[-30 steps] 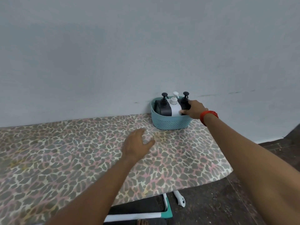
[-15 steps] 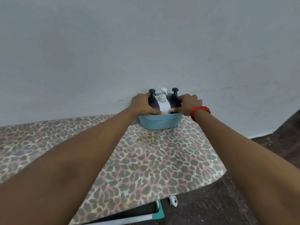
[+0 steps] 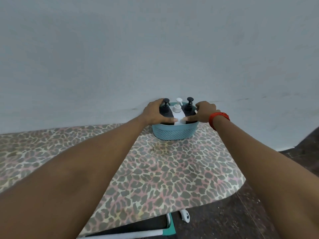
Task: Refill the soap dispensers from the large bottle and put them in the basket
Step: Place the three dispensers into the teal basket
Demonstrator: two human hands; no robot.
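My left hand (image 3: 153,114) has come up off the surface (image 3: 164,169) to join my right hand (image 3: 202,112) at the teal basket (image 3: 174,133), which sits at the far edge by the wall. Left fingers (image 3: 158,102) curl round the left black dispenser (image 3: 165,112), and the right ones wrap the right black dispenser (image 3: 189,109). The white dispenser (image 3: 177,111) stands between. With all three in the basket, I judge only settling remains.

The wall (image 3: 155,57) stands just behind my left hand (image 3: 153,112) and right hand (image 3: 204,112). The dispensers (image 3: 178,114) crowd between them; nearer me, the table (image 3: 172,169) lies open.
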